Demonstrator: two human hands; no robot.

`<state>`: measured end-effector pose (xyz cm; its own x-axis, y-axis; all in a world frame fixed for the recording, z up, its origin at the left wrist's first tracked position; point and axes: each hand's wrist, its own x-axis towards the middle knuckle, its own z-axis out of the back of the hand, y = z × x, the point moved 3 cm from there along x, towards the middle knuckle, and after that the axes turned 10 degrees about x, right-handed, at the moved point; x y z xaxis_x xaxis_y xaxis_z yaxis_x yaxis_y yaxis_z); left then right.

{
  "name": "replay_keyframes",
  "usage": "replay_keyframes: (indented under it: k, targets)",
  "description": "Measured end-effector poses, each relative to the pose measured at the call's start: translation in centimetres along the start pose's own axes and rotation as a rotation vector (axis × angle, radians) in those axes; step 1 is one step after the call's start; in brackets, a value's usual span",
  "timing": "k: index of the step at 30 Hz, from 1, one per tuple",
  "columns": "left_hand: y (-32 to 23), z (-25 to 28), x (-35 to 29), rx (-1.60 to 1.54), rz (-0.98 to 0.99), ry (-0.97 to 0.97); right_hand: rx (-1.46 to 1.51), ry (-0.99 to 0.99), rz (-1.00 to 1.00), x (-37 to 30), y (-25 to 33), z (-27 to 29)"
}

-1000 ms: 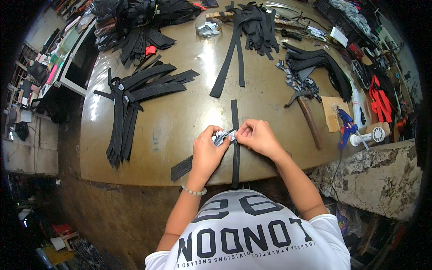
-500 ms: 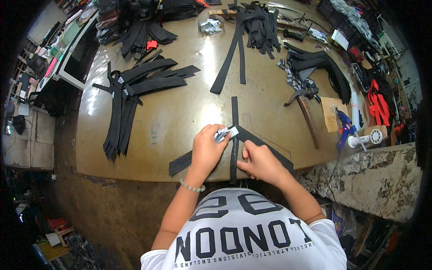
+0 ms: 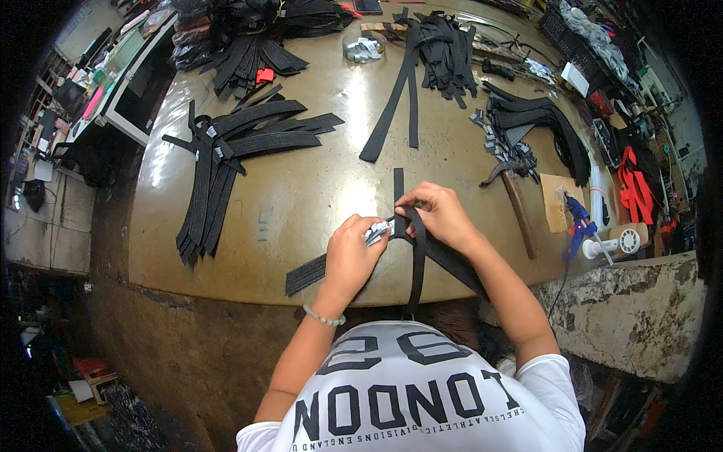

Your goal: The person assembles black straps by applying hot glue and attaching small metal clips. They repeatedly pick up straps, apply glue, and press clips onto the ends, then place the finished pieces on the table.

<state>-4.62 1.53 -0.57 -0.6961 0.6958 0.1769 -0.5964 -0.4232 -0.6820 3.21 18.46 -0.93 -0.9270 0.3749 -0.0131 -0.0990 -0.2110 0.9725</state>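
Note:
My left hand [image 3: 352,255] is closed around a small bundle of white-and-grey tags [image 3: 376,233], resting at the join of several black webbing straps. Pinched in the fingers of my right hand [image 3: 437,213] is a narrow black strap [image 3: 419,264], its upper part bent over near the join and its lower part running toward the table's near edge. One wide black strap [image 3: 305,274] spreads out to the left under my left hand. Another wide strap [image 3: 458,267] slants right beneath my right forearm. Beyond the join, a short narrow strap [image 3: 398,183] points away from me.
Joined black straps [image 3: 218,147] lie at the left of the table [image 3: 301,196]. Loose straps [image 3: 440,53] and a clear bowl of tags [image 3: 364,49] sit at the back. To the right are a hammer [image 3: 520,211], more tags [image 3: 512,147], a blue glue gun [image 3: 580,222] and a white spool [image 3: 626,242].
My right hand has moved up and away from me, lifting the narrow strap and bending it toward the join. My left hand stays at the join with the tags.

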Motion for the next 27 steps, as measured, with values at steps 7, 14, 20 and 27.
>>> replay_keyframes:
  k: [7, 14, 20, 27]
  targets:
    - [-1.3, -0.5, -0.6, 0.152, 0.001, -0.029, -0.187, -0.026, 0.091, 0.6, 0.0, 0.1]
    - [-2.3, -0.9, -1.2, 0.38, -0.16, 0.053, -0.146, -0.272, 0.022, 3.9, 1.9, 2.2]
    - [-2.5, -0.6, -0.7, 0.372, -0.134, 0.116, -0.872, -0.8, 0.036, -6.9, 0.0, 9.5]
    - [-0.9, 1.8, -1.5, 0.158, -0.013, 0.0, -0.586, -0.749, -0.053, -12.0, 3.7, 9.1]
